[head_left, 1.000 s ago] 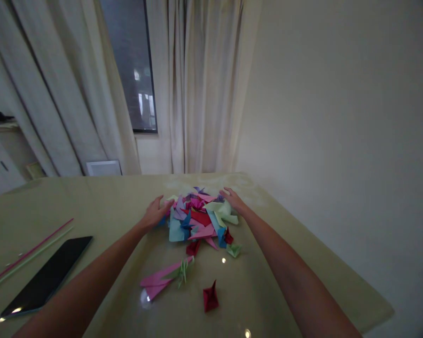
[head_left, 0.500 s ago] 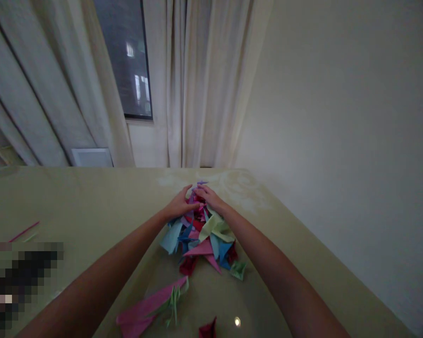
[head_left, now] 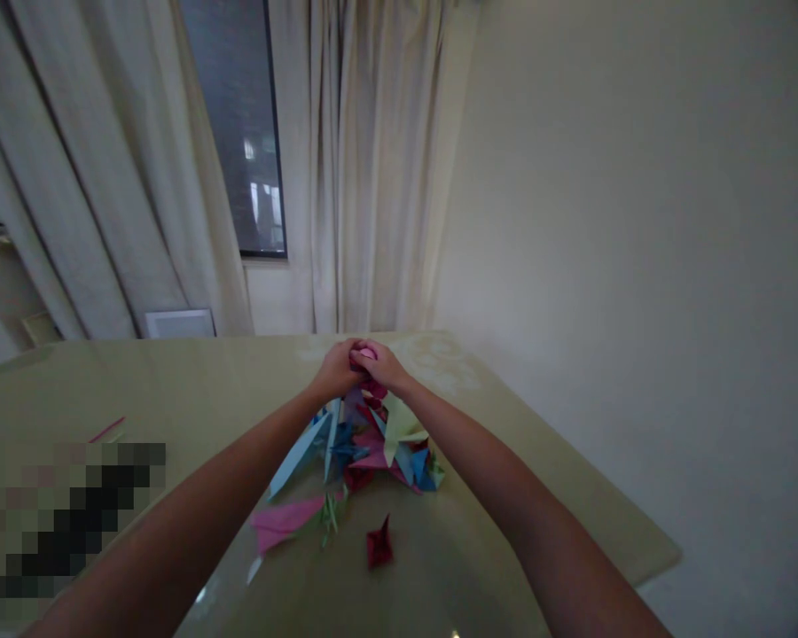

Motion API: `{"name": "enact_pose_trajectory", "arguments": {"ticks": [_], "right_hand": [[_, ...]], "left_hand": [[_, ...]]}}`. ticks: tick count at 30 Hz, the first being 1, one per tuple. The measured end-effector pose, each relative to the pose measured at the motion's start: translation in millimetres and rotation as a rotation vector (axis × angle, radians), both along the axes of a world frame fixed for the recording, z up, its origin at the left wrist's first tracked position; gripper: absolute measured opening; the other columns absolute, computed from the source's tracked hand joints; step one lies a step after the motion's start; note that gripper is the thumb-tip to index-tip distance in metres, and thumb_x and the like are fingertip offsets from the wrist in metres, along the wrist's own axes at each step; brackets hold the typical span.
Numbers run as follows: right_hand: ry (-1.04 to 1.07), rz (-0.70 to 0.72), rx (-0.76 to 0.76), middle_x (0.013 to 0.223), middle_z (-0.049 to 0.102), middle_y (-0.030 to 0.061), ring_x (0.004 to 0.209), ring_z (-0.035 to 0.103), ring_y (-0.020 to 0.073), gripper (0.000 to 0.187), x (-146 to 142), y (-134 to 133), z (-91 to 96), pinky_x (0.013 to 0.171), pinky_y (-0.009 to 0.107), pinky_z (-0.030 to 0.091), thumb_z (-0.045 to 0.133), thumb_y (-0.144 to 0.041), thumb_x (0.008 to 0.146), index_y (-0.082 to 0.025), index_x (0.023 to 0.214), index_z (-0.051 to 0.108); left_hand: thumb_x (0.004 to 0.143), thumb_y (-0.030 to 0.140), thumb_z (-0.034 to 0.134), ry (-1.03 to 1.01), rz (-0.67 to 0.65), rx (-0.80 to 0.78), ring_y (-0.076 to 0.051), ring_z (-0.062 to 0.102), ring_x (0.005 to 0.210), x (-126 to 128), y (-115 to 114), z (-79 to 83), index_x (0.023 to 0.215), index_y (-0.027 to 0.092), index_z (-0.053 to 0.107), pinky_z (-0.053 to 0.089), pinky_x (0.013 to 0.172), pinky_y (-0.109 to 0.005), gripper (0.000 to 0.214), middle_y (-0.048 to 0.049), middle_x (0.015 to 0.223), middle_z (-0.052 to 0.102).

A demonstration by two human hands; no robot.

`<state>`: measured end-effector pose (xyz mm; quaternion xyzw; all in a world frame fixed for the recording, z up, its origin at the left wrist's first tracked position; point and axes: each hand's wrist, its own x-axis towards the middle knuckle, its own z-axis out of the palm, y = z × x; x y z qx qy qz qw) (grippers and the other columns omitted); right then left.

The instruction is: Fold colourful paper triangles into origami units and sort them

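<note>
At the far end of the table, my left hand [head_left: 338, 370] and my right hand [head_left: 386, 367] meet with curled fingers around pink folded paper [head_left: 367, 354]. Just how the fingers grip it is partly hidden. Below the hands lies a loose heap of origami pieces. Among them are a pale yellow-green folded paper [head_left: 397, 430], a light blue folded paper [head_left: 301, 454], a blue folded paper [head_left: 424, 470] and a pink pointed one [head_left: 372, 452]. Magenta paper [head_left: 374, 390] shows right under my fingers.
Nearer to me lie a pink paper plane shape [head_left: 283, 521], green cut paper [head_left: 331, 516] and a dark red folded piece [head_left: 379, 545]. A thin pink stick [head_left: 107, 429] and a pixelated dark patch are on the left. Beyond the table [head_left: 192, 381] hang curtains [head_left: 392, 177]; a wall stands right.
My hands have come together around the pink paper at the back of the heap. Pieces in the heap have shifted, and the view has tilted up slightly.
</note>
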<state>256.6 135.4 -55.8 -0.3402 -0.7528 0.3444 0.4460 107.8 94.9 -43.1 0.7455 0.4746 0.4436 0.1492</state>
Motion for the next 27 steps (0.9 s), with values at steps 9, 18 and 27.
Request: {"name": "enact_pose_trajectory", "arguments": {"ticks": [9, 18, 27], "right_hand": [[-0.147, 0.196, 0.323, 0.130, 0.070, 0.0061, 0.120, 0.065, 0.0235, 0.043, 9, -57, 74.6, 0.111, 0.038, 0.046, 0.077, -0.042, 0.092, -0.019, 0.128, 0.068], [-0.438, 0.168, 0.167, 0.108, 0.078, 0.0055, 0.102, 0.072, 0.0279, 0.053, 62, -64, 36.7, 0.097, 0.041, 0.053, 0.083, -0.060, 0.083, -0.027, 0.123, 0.075], [-0.246, 0.041, -0.035, 0.132, 0.071, 0.0124, 0.131, 0.060, 0.0332, 0.055, 55, -78, -61.2, 0.115, 0.048, 0.045, 0.071, -0.063, 0.091, -0.020, 0.126, 0.074]], "left_hand": [[0.065, 0.028, 0.075, -0.042, 0.027, 0.092, -0.032, 0.065, 0.125, -12, -63, 56.9, 0.149, 0.015, 0.048, 0.050, 0.111, -0.045, 0.090, -0.0150, 0.142, 0.064], [0.064, 0.060, 0.079, -0.032, 0.076, -0.330, -0.040, 0.073, 0.110, -53, -112, 2.3, 0.133, 0.013, 0.060, 0.061, 0.087, -0.050, 0.086, -0.0217, 0.120, 0.075], [0.056, 0.071, 0.087, 0.291, 0.137, -0.274, -0.050, 0.031, 0.156, -41, -163, -101.0, 0.159, 0.026, 0.043, 0.036, 0.120, -0.063, 0.121, -0.0200, 0.170, 0.035]]}}
